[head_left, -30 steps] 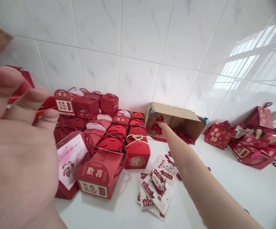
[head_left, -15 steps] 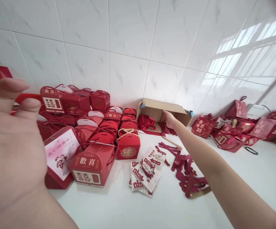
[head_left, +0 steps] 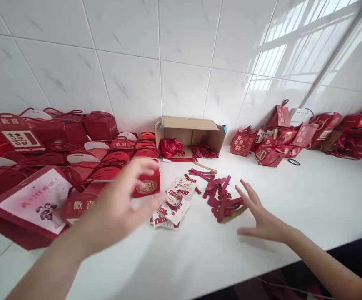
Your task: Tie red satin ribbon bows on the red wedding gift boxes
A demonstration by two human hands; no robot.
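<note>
Hands above a white tabletop [head_left: 196,258]. The left hand [head_left: 116,212], slightly blurred, was released, its fingers curved and parted near the double-happiness cards [head_left: 177,210]. The right hand [head_left: 263,221] was spread and empty just beside the dark red straps [head_left: 220,200]. The cards lay in an overlapping, fanned pile between the red gift boxes [head_left: 102,125] and the straps, which lay in a tangled heap (a few showed a golden-tan face).

For good handling, a single strap was probably best drawn out by its free end while the rest were steadied; a hard pull risked dragging its neighbors. The cards likely needed a light pinch at the edges, as the pile looked prone to slide.

The tabletop was smooth and pale. Against the marbled tile wall [head_left: 131,87], an open cardboard box [head_left: 190,123] held bundles of red ribbon [head_left: 171,147]. More red favor boxes [head_left: 270,155] stood farther right, near a black ring [head_left: 293,161]. Barred-window reflections brightened the tiles.
</note>
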